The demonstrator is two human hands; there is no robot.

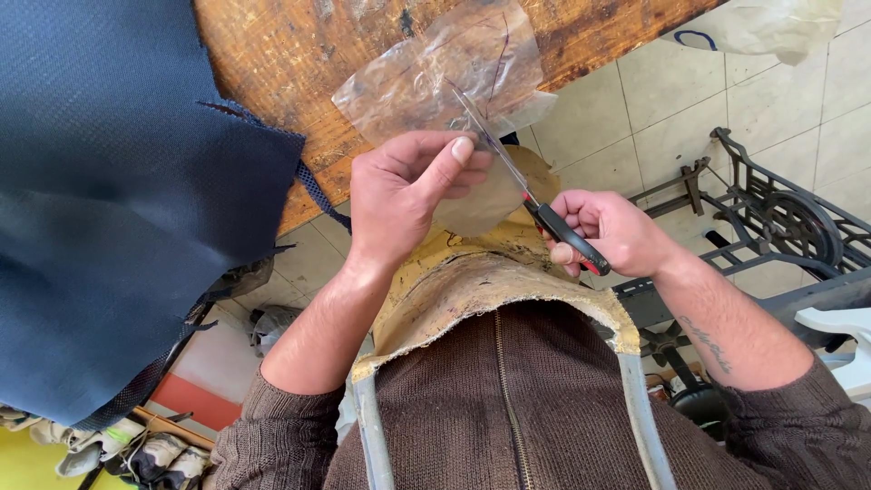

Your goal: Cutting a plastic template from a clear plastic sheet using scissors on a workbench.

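Plastic sheet [435, 77] lies on the table [290, 54], its near edge pinched between thumb and fingers of the left hand [404, 195]. Left of that hand hangs blue fabric [118, 200]. Right of it, the right hand [612, 231] is clamped on scissors [535, 204], blades reaching into the sheet.

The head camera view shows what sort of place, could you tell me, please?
Probably a small sewing or shoe-making workshop: a worn wooden table, dark blue fabric, a treadle sewing-machine stand, and scissors in the right hand.
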